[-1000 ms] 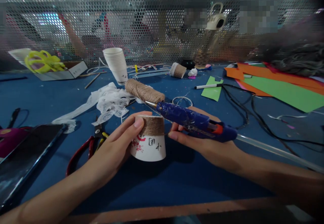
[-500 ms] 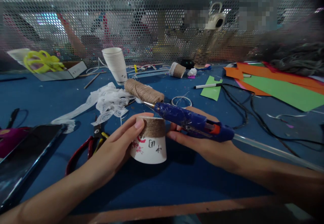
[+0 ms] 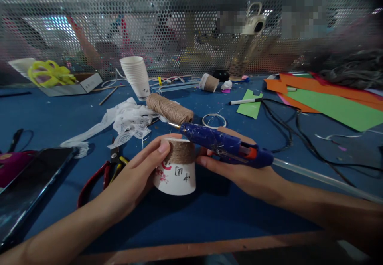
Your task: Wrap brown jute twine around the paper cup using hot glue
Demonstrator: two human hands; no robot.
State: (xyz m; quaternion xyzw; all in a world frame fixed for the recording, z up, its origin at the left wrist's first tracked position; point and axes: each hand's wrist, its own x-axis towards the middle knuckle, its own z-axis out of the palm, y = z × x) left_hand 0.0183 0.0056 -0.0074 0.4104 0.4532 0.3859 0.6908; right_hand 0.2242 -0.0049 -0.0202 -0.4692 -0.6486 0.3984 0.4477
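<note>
Our left hand [image 3: 146,161] pinches one upturned paper cup [image 3: 176,184], its narrow end wrapped in coarse twine [image 3: 182,153], over the surface [image 3: 209,223]; our right hand [image 3: 243,177] grips one blue glue gun [image 3: 220,141], one clear stick [image 3: 314,175] in its rear. Beyond, we count one twine spool [image 3: 169,107], one lace heap [image 3: 128,115], one stack of nested cups [image 3: 136,77].
</note>
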